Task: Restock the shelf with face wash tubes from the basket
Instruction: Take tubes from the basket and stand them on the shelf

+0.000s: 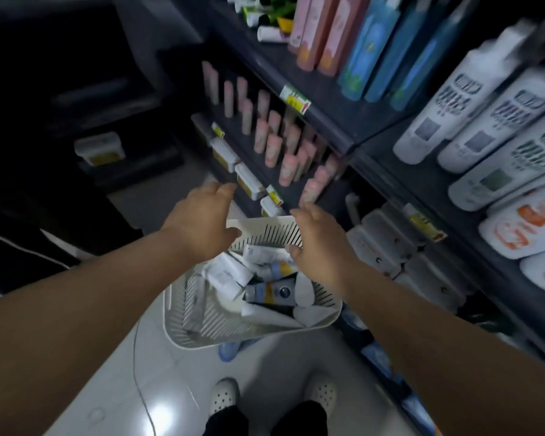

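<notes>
The left grip (202,215), a bare hand, is open: its fingers reach straight forward, palm down, over the far left corner of the basket (202,322) and hold nothing. The right grip (321,237) lies on the far right of the same rim, with its thumb against the inside of the slotted wall. Motion blur hides whether its fingers curl behind that wall, so I cannot tell if it has hold of the basket.

Under and just behind both grips, the face wash tubes (265,278) lie heaped crosswise in the basket, mostly white and 1 dark. None is in either hand.

They look light, smooth and soft-walled. A squeeze at mid-body would probably dent a tube or let it slide, so the firmer end by the cap looks like the better place to pinch. The top tubes seem free to lift, while those below are pinned and would likely drag their neighbours along.

The basket is thin plastic and would probably tip if pulled by 1 wall.

Past the hands, the shelf (334,130) carries rows of upright pink tubes (274,149). White bottles (438,121) stand further right.
</notes>
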`<state>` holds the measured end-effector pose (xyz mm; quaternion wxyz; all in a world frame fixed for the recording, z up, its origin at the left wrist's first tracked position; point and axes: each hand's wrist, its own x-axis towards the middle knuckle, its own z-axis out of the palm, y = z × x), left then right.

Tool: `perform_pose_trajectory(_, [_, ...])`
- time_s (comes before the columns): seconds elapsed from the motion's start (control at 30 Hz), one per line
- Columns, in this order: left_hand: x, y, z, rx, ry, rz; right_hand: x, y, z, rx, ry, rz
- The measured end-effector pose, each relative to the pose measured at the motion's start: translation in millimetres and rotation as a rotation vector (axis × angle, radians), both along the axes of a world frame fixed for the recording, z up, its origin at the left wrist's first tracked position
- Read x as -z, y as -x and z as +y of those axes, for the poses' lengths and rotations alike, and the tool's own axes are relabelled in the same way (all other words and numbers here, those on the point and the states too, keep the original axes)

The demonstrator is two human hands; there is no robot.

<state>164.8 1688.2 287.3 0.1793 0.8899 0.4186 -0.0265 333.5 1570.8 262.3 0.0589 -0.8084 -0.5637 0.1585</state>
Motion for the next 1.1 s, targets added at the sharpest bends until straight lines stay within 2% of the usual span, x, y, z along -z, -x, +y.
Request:
perform_pose_trajectory(0.3, [112,4,19,-0.211,0.229,0.062,103,1,22,0.094,0.204,0.201])
perform_pose_trajectory(0.47, [174,8,22,-0.410,0.422,0.074,160,15,42,0.071,0.264,0.261])
perform_pose_trajectory(0.63, [230,9,12,-0.670,0.741,-0.021,217,33,60,0.013,0.331,0.310])
perform_pose_trajectory(0.7, [253,13,9,-0.845,0.929,-0.124,235,40,67,0.002,0.341,0.322])
perform_pose_trajectory(0.77, [272,17,9,-0.978,1.067,-0.173,252,45,74,-0.035,0.332,0.309])
perform_pose_trajectory(0.87, [299,18,10,-1.059,1.196,-0.221,270,52,86,-0.053,0.320,0.262])
perform_pose_trajectory(1.1, [332,-1,15,-1.227,1.291,-0.390,292,68,96,-0.089,0.321,0.049])
